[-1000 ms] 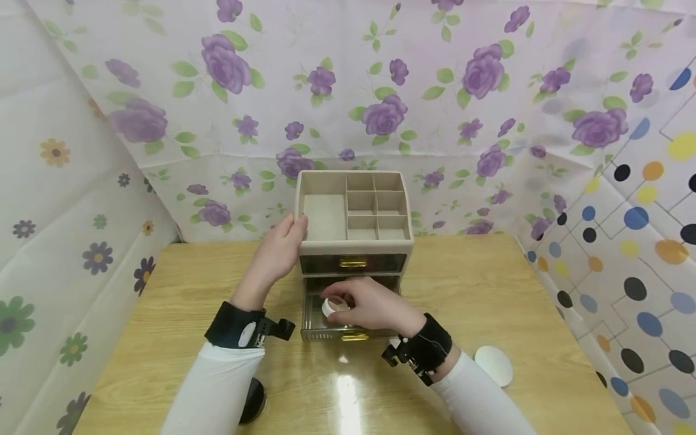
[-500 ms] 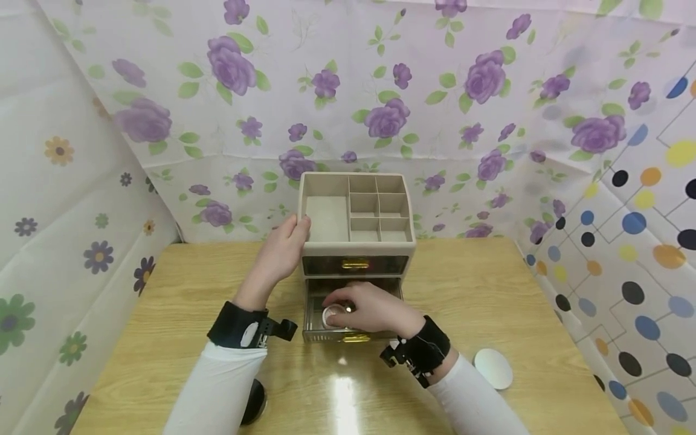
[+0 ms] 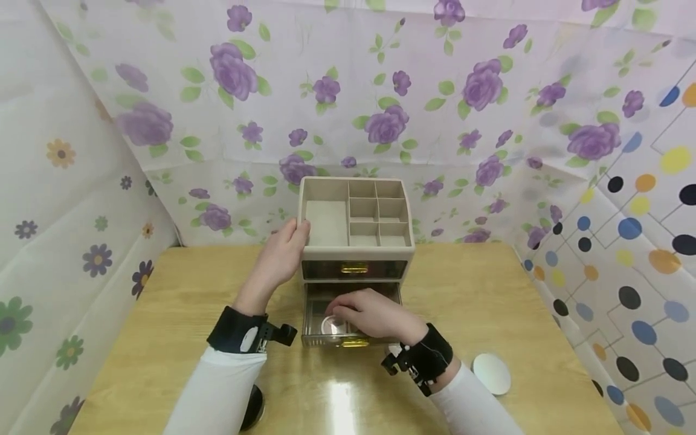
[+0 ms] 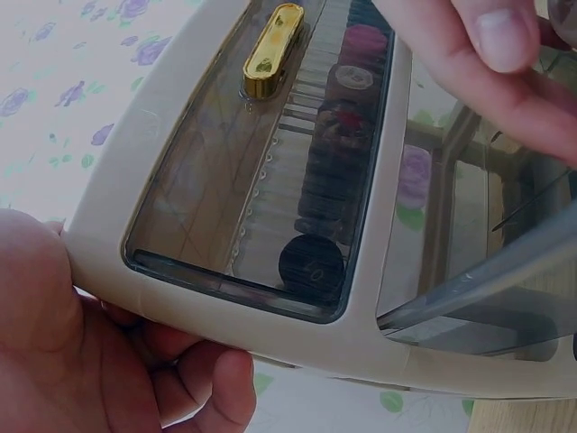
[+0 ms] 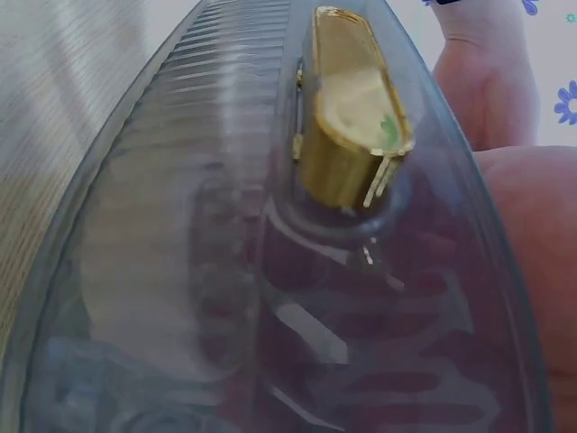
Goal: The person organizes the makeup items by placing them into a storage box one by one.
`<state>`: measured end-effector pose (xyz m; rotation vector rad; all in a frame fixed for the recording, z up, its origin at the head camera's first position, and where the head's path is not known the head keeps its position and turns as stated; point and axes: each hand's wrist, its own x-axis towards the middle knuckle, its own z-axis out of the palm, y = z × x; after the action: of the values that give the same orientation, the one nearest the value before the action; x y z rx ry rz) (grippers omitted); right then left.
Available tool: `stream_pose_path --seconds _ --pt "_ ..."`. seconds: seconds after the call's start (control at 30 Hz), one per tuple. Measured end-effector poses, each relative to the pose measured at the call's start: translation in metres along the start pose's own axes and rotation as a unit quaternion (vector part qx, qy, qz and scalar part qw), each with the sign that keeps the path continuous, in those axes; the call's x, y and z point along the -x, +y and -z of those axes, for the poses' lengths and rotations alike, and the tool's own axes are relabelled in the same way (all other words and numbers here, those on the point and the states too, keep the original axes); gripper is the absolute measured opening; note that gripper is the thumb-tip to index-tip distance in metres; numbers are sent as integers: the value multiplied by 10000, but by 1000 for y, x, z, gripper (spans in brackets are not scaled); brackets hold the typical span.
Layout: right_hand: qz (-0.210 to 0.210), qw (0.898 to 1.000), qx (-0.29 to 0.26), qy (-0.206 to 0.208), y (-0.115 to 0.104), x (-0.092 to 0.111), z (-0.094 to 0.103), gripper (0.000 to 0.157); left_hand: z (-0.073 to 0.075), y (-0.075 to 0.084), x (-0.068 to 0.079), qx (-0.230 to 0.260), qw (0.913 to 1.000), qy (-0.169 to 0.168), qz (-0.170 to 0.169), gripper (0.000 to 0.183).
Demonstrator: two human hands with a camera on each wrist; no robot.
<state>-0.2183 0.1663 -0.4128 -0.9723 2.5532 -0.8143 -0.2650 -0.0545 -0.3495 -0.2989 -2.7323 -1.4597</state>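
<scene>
A beige drawer organizer (image 3: 359,252) stands at the back of the table. My left hand (image 3: 278,258) grips its left side near the top; in the left wrist view the fingers (image 4: 203,388) curl along the side wall. The lower clear drawer (image 3: 315,339) is pulled out, with a gold handle (image 5: 356,108) on its front. Inside, toward the front left, lies a small round white-rimmed container (image 3: 333,325). My right hand (image 3: 375,313) is over the drawer, its loosely bent fingers just behind the container and holding nothing visible. Only the hand's edge shows in the right wrist view.
The upper drawer (image 3: 321,270) is closed; dark round shapes show through its front in the left wrist view. A white round disc (image 3: 492,374) lies beside my right forearm. A black round object (image 3: 254,408) is partly hidden by my left sleeve. Patterned cloth (image 3: 348,109) surrounds the table.
My right hand has lowered the round container into the open drawer and let go of it, the fingers drawing slightly back. The left hand keeps its grip on the organizer.
</scene>
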Motion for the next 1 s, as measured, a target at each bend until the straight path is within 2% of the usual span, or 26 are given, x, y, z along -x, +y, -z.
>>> stream_pose_path --seconds 0.13,0.23,0.3,0.4,0.53,0.63,0.73,0.87,1.0 --pt "-19 9997 -164 187 3 15 -2 30 -3 -3 2 -32 10000 -30 38 44" --pt "81 9962 -660 556 5 36 -1 32 -6 -6 3 -28 10000 -24 57 44" --pt "149 9904 -1008 934 8 56 0 31 -7 -7 3 13 10000 -30 56 43" --pt "85 9759 -1671 1399 15 92 4 29 -8 -7 4 84 9999 -71 34 44" --pt "-428 9652 -1891 1754 30 136 10 29 -6 -5 5 206 9998 -34 18 44" --pt "-1040 9679 -1563 1669 42 158 13 31 -3 -4 5 272 9996 -2 -9 44" --pt "-1470 9727 -1263 1277 50 171 13 37 -1 -4 4 227 9997 -10 -83 44" --pt "-1616 9786 -1067 695 55 176 10 50 0 -4 3 150 9998 -6 -127 44" --pt "-1779 9774 -948 641 55 177 5 58 -1 -2 2 109 9999 -67 -97 44"
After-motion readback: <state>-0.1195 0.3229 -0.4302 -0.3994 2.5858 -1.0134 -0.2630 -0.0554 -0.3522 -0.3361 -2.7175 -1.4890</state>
